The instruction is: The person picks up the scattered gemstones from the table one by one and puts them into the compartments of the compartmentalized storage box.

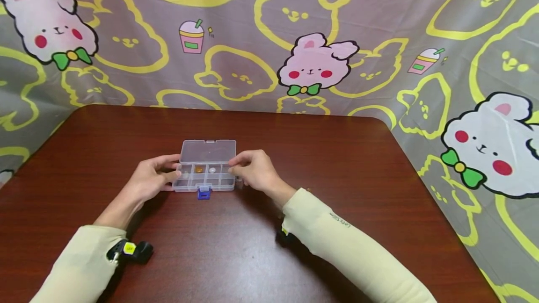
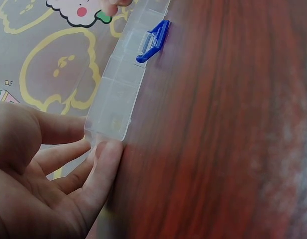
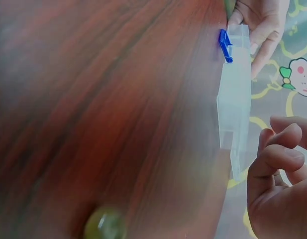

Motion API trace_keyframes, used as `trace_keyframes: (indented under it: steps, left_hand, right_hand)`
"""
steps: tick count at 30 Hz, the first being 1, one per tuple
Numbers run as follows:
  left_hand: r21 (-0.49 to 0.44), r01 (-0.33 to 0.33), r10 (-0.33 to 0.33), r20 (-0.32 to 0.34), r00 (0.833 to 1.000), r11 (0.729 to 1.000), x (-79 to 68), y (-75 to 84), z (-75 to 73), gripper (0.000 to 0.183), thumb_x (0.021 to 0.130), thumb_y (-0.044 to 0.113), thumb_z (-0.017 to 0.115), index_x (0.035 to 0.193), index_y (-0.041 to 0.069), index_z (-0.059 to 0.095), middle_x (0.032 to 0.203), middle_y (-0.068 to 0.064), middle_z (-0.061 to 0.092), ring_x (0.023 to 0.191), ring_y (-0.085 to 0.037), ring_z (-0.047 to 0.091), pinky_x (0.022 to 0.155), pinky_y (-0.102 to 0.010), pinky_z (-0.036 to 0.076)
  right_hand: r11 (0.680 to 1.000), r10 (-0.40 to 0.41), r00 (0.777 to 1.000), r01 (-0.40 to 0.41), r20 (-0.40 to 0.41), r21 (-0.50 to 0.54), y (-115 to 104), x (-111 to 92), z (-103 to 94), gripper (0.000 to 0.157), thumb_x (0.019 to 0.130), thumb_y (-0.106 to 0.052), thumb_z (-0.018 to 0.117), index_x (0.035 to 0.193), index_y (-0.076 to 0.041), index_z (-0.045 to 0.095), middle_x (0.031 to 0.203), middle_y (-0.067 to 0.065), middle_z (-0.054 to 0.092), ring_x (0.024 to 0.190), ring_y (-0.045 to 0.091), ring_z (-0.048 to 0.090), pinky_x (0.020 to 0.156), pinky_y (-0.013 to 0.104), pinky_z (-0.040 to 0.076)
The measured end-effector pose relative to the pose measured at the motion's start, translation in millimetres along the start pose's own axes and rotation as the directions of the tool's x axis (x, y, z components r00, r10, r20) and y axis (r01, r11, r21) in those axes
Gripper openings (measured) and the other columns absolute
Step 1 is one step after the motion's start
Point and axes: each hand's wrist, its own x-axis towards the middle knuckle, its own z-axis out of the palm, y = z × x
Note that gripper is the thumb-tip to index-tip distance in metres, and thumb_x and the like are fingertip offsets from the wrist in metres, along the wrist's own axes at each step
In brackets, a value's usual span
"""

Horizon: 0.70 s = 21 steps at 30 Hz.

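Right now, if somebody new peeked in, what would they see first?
Probably the big cartoon bunnies with red cheeks and green bows, on the cloth behind the table. Next comes the clear box, lid open, on that table, with its bright blue latch at the front edge. A small amber piece sits in the box's back row.

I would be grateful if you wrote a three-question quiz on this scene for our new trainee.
1. True or false: the lid of the clear compartment box is open.
2. Multiple choice: in the head view, which part of the box does the left hand hold?
A) The right end
B) The left end
C) The front latch
3. Fill in the blank: in the head view, the amber piece lies to the ____ of the whitish piece.

Key: 1. True; 2. B; 3. left
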Motion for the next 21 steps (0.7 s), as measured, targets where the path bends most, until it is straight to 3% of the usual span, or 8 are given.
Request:
trace_keyframes:
  steps: [5,12,21]
  left_hand:
    - [-0.009,-0.002,0.003,0.006,1.000,1.000,1.5,-1.0,1.3,0.054,0.097,0.001,0.061,0.147,-0.007,0.043,0.131,-0.033,0.053,0.087,-0.014,0.064,0.068,-0.031,0.059]
    - [0.021,0.022,-0.022,-0.001,1.000,1.000,1.9,-2.9,0.7,0.055,0.097,0.003,0.063,0.148,-0.004,0.043,0.132,-0.030,0.053,0.092,-0.020,0.064,0.069,-0.031,0.059]
    - [0.035,0.021,-0.021,-0.003,1.000,0.999,2.3,-1.3,1.9,0.056,0.098,0.005,0.063,0.149,-0.005,0.042,0.132,-0.032,0.053,0.092,-0.021,0.065,0.068,-0.030,0.059]
  right_hand:
    - [1.000,-0.015,1.000,0.015,0.009,-0.026,3,-10,-12.2,0.012,0.087,-0.001,0.074,0.099,0.002,0.076,0.076,0.011,0.071,0.044,0.010,0.047,0.045,0.022,0.042]
    - [0.999,-0.028,0.999,0.029,0.040,-0.032,9,-29,-30.5,0.013,0.087,-0.001,0.075,0.099,0.002,0.075,0.075,0.003,0.069,0.047,0.011,0.049,0.047,0.023,0.044]
    - [0.997,-0.015,0.999,0.018,0.046,-0.075,19,-52,-57.3,0.014,0.086,-0.002,0.076,0.100,0.002,0.075,0.074,0.001,0.067,0.048,0.011,0.049,0.046,0.023,0.044]
